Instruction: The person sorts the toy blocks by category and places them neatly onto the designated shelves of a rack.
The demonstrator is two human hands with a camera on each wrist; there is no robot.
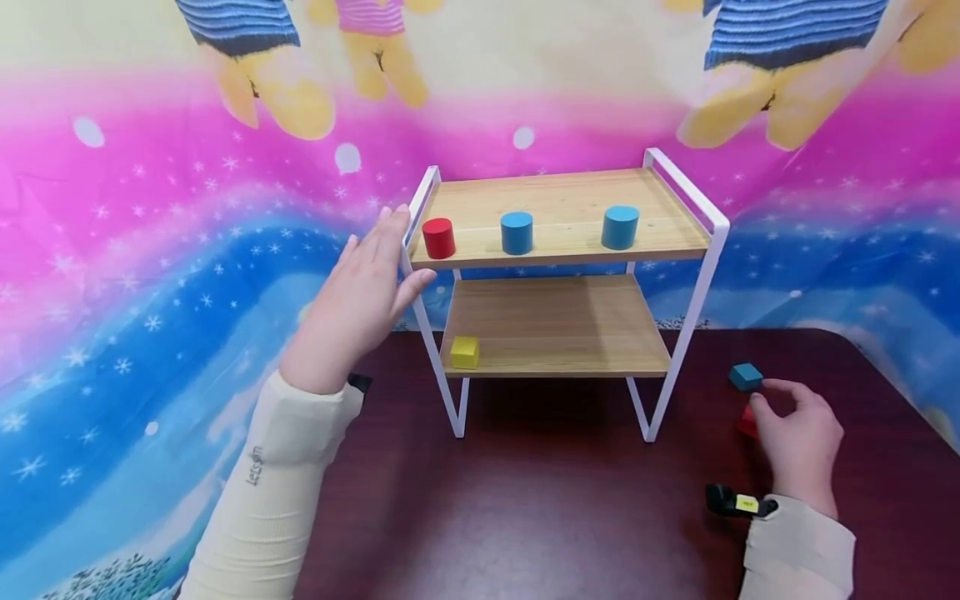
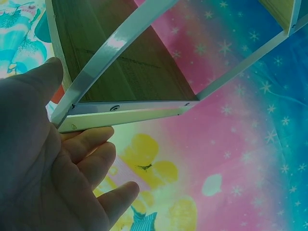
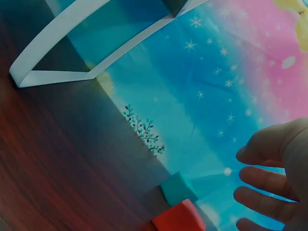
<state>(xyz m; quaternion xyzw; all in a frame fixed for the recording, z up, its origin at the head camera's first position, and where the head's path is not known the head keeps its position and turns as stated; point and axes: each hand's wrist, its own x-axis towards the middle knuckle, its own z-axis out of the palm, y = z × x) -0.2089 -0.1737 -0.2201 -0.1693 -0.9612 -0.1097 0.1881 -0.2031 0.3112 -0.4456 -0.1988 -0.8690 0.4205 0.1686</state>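
Note:
My left hand [image 1: 352, 300] is at the left end of a two-tier shelf [image 1: 570, 242], fingers extended along the white frame [image 2: 113, 45]. Its thumb lies near the upper board's front corner, close to a red cylinder [image 1: 438, 239]. Two blue cylinders, one in the middle [image 1: 517, 233] and one to the right [image 1: 620, 228], stand on that same board. A yellow cube [image 1: 465, 352] sits on the lower board. Over the table at right, my right hand [image 1: 802, 433] hovers with bent fingers beside a red block [image 3: 180, 217], partly hidden in the head view. A blue-green block [image 1: 746, 377] lies just beyond.
The shelf's white legs [image 1: 651, 421] stand on a dark reddish-brown table [image 1: 495, 508]. Behind it hangs a colourful printed cloth [image 1: 300, 183]. The table's right edge runs past the two loose blocks.

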